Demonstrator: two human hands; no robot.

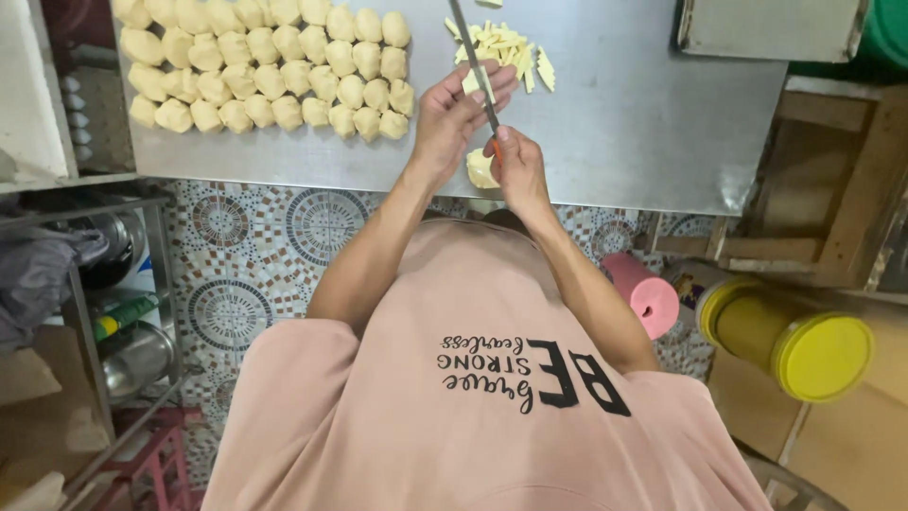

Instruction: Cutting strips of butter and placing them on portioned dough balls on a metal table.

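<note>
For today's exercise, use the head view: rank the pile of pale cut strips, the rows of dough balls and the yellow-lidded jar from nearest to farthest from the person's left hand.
1. Pile of pale yellow cut strips: on the metal table, just beyond the left hand.
2. Rows of pale round dough balls: on the table, further along to the picture's left.
3. Yellow-lidded cylindrical plastic jar: lying on the floor, far off at lower right of the picture.

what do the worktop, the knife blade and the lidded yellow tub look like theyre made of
Worktop: looks like sheet metal, probably stainless steel, grey with a dull brushed sheen and a thin folded edge.
Knife blade: a narrow grey strip, apparently metal; its finish is too small to judge.
Yellow tub: likely plastic, with smooth, evenly coloured walls and a slightly glossy lid.
</note>
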